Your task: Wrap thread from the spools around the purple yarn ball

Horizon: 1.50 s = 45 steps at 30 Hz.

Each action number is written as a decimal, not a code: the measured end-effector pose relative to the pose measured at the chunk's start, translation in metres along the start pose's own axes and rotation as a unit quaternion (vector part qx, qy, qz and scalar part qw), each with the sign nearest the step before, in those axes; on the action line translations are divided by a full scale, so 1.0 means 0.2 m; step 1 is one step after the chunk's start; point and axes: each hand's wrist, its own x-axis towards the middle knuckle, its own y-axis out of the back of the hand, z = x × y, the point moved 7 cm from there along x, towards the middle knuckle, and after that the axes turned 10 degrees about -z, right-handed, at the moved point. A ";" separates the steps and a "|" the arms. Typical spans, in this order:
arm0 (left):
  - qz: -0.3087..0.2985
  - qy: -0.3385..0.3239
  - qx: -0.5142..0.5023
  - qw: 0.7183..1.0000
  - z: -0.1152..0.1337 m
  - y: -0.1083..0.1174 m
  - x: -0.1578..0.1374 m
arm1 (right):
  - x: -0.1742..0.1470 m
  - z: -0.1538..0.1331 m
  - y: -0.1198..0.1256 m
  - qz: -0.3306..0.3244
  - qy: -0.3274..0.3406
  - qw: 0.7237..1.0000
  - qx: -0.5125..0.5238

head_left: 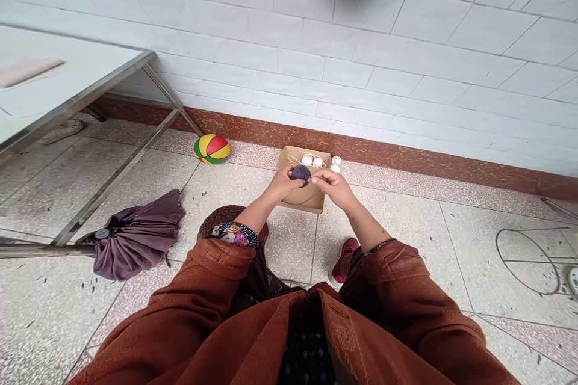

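Observation:
A small dark purple ball of yarn [300, 173] is held above a shallow cardboard box [300, 197]. My left hand [282, 182] wraps its fingers round the ball from the left side. At the ball's right edge, my right hand [332, 185] is closed in a pinch; the strand between its fingertips is too fine to make out clearly. White yarn balls [307, 159] lie at the back of the box, and others [336, 162] sit by its right edge. A pale strand runs near the box's back left.
A colourful ball [212, 149] rests on the floor near the metal-framed table [149, 57]. Left of my legs lies a folded purple umbrella [138, 231]. A wire stand [528, 261] is on the right, and a tiled wall [383, 54] rises behind the box.

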 end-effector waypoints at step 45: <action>-0.016 0.090 -0.097 0.991 -0.06 -0.05 -0.04 | 0.02 0.08 0.02 0.064 -0.006 0.996 -0.058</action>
